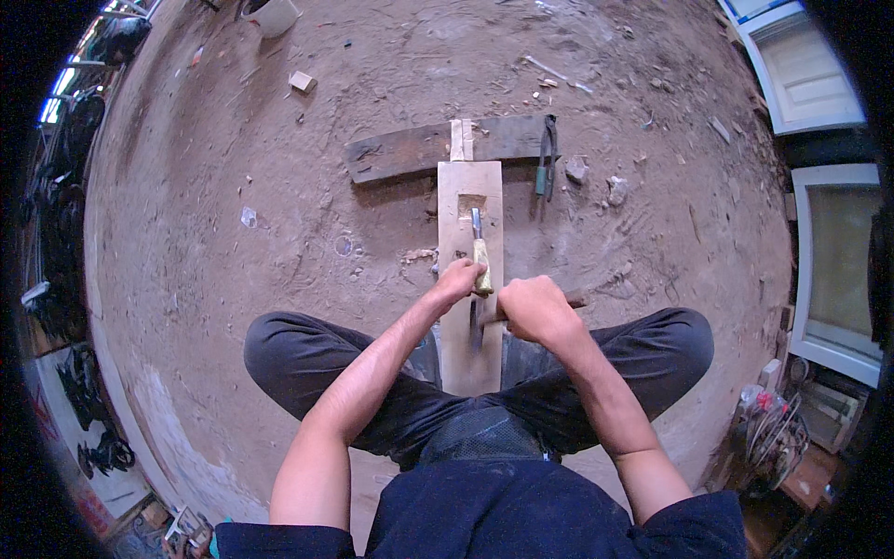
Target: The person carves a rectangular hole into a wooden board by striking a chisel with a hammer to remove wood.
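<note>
A pale wooden board [456, 359] runs lengthwise away from me between my legs. Near its far end is a rectangular cut recess [472, 200]. My left hand [458, 279] is closed round the yellowish handle of a chisel [481, 253], whose metal blade points at the recess; whether the tip touches wood I cannot tell. In my right hand [535, 307] is the wooden handle of a hammer [477, 328]. Its dark head, smeared by motion, is just nearer to me than the chisel's butt end.
Beyond the board's far end, a dark weathered plank [400, 154] lies crosswise on the dirt floor, with pincers [547, 170] resting at its right end. Stones [577, 170] and a small wood block [302, 82] lie about. White-framed panels [838, 270] stand at the right, a pale bucket [271, 16] far left.
</note>
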A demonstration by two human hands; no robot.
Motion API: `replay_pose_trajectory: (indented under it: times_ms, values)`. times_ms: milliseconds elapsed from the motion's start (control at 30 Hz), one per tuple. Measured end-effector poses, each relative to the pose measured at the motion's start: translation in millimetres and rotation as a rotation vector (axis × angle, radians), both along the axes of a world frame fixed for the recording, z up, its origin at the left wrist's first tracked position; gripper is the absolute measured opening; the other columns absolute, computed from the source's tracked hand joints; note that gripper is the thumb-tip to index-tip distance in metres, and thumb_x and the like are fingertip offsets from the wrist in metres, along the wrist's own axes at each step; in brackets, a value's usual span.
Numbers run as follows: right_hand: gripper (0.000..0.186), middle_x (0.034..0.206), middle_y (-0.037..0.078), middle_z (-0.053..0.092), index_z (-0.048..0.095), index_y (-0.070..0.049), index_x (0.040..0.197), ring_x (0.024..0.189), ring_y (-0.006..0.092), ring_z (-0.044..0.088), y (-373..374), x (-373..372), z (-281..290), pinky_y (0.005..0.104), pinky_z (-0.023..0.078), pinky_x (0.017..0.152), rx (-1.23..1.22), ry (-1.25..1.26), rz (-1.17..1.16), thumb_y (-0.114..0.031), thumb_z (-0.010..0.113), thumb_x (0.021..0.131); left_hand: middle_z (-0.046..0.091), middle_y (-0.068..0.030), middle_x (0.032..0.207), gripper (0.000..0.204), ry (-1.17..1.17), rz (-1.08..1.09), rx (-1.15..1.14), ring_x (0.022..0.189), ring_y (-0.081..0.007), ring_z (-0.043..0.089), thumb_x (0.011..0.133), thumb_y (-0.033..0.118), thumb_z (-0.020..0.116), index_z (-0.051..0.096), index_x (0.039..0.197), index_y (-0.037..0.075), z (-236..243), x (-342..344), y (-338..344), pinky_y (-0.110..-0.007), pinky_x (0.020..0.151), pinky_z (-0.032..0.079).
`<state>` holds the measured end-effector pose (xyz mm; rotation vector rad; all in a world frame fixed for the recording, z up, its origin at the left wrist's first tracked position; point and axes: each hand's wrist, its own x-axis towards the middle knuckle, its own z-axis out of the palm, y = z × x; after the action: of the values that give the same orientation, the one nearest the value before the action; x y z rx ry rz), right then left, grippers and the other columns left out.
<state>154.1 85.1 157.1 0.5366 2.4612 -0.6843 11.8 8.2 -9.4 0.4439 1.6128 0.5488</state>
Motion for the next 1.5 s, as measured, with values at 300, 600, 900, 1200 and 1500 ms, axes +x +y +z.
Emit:
replay_pose_trajectory:
  times_ms: [300,600,900,1200,1500]
  values:
    - [0.008,0.078,0.017,0.07,0.071,-0.003,0.077,0.073,0.0305,0.071,2,6,-4,0.0409,0.057,0.062,0.106,-0.001,-0.03,-0.004,0.068,0.07,0.057,-0.0049,0.086,0.039,-0.007,0.019,0.024,0.073,-0.0152,0.056,0.094,0.039,0.05,0.057,0.103,0.002,-2,4,2,-0.032,0.066,0.047]
    - [0.011,0.081,0.018,0.07,0.071,-0.002,0.081,0.076,0.0314,0.071,-2,1,10,0.0425,0.057,0.064,-0.014,-0.08,0.032,-0.005,0.068,0.071,0.062,-0.008,0.086,0.042,-0.074,0.094,-0.009,0.07,-0.0187,0.06,0.094,0.038,0.048,0.059,0.105,-0.001,21,7,6,-0.034,0.062,0.049]
    - [0.015,0.081,0.019,0.069,0.072,-0.004,0.082,0.077,0.0327,0.069,-4,8,18,0.0429,0.056,0.067,-0.016,-0.059,-0.018,-0.004,0.067,0.068,0.064,-0.0177,0.075,0.035,-0.087,0.164,0.004,0.06,-0.0276,0.068,0.09,0.025,0.046,0.054,0.096,-0.009,23,19,9,-0.034,0.048,0.055]
    - [0.011,0.079,0.018,0.069,0.071,-0.003,0.081,0.077,0.0326,0.07,-4,9,12,0.0443,0.055,0.066,0.04,0.051,-0.006,-0.006,0.062,0.074,0.066,-0.022,0.088,0.039,-0.069,0.041,-0.03,0.067,-0.0271,0.069,0.089,0.03,0.044,0.059,0.091,-0.006,10,20,10,-0.038,0.059,0.054]
    - [0.016,0.079,0.017,0.068,0.073,-0.007,0.08,0.076,0.033,0.069,10,19,15,0.042,0.055,0.068,-0.008,0.004,-0.075,-0.003,0.065,0.067,0.068,-0.0198,0.091,0.042,0.021,0.007,-0.027,0.078,-0.0289,0.068,0.088,0.032,0.043,0.062,0.095,-0.005,-1,24,13,-0.041,0.063,0.051]
